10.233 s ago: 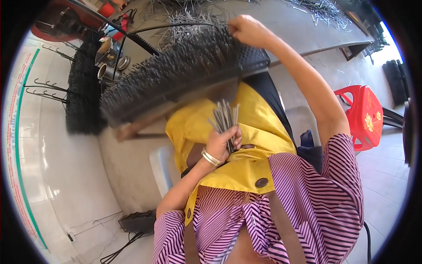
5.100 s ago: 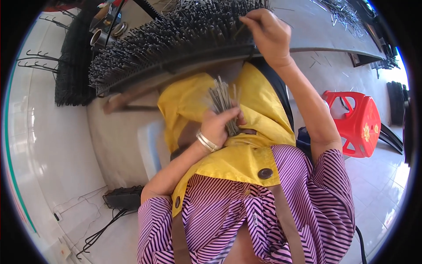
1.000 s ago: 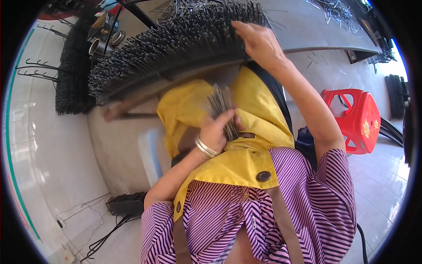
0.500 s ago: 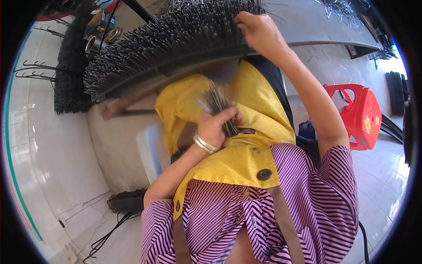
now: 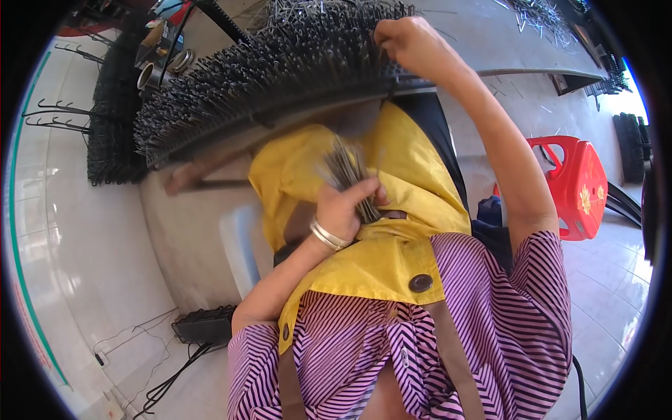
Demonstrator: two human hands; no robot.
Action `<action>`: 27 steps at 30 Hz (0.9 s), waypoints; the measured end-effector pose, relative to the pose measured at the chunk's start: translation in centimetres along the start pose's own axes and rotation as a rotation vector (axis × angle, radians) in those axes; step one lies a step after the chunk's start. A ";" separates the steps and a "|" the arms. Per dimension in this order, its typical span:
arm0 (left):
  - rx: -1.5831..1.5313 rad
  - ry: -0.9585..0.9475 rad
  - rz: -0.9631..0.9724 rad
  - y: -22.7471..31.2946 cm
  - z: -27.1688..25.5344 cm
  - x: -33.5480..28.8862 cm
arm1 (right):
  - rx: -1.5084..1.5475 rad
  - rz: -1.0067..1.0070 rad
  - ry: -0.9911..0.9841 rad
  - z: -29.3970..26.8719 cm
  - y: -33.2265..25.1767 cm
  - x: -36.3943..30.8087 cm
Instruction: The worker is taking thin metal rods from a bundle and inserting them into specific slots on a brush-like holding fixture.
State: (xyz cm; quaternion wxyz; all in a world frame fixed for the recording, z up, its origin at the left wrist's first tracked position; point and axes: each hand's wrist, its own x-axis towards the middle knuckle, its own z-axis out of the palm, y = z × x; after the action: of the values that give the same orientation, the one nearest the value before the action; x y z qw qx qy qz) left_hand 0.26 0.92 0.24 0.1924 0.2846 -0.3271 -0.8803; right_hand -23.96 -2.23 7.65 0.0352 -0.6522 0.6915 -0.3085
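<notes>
My left hand point(image 5: 343, 208) is closed round a bundle of thin metal strips point(image 5: 348, 166) in front of my yellow apron; their upper ends fan out and are blurred. At the right end of a long black rack point(image 5: 231, 129), packed with upright dark metal strips point(image 5: 280, 77), my right hand point(image 5: 416, 45) is raised with thumb and fingers pinched together. Whatever lies between those fingertips is too small and hidden to make out. The nearest strips stand right beside the fingertips.
The rack rests on a grey table point(image 5: 490, 52), where loose silvery strips point(image 5: 549, 21) lie at the far right. A red plastic stool point(image 5: 584, 185) stands to my right. Another dark packed rack point(image 5: 112, 133) is at the left, near a metal cup point(image 5: 148, 75). A black box point(image 5: 203, 325) with cables sits lower left.
My right hand has shifted only slightly and stays pinched at the rack's right end. My left hand keeps its hold on the bundle in nearly the same place.
</notes>
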 end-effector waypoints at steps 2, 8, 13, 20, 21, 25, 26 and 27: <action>-0.002 0.000 -0.001 0.0 0.1 0.1 | -0.011 0.001 0.051 0.6 0.3 -0.5; -0.017 0.014 -0.026 0.1 0.2 0.2 | -0.168 -0.056 0.283 2.9 0.3 -2.6; -0.020 0.021 -0.016 -0.1 -0.4 0.2 | 0.613 0.336 0.006 3.4 -4.0 -7.7; 0.040 -0.013 -0.002 0.3 0.4 0.3 | 1.088 0.575 -0.049 4.4 -6.4 -11.1; 0.050 0.025 0.006 0.4 0.8 0.2 | 1.089 0.573 -0.046 4.2 -6.4 -11.0; -0.004 0.071 -0.035 0.6 1.3 -0.2 | 1.212 0.727 -0.012 3.7 -5.9 -10.5; -0.001 -0.027 -0.052 0.3 0.3 0.0 | 1.201 0.705 0.014 3.6 -5.7 -10.5; 0.000 -0.031 -0.045 0.3 0.0 0.2 | 1.199 0.697 0.015 3.0 -5.4 -10.3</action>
State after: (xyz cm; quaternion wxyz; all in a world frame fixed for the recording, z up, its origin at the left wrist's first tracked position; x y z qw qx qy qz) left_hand 0.14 0.67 0.38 0.1676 0.2783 -0.3235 -0.8887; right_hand -16.36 6.35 4.10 0.4817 -0.2576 0.5711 -0.6127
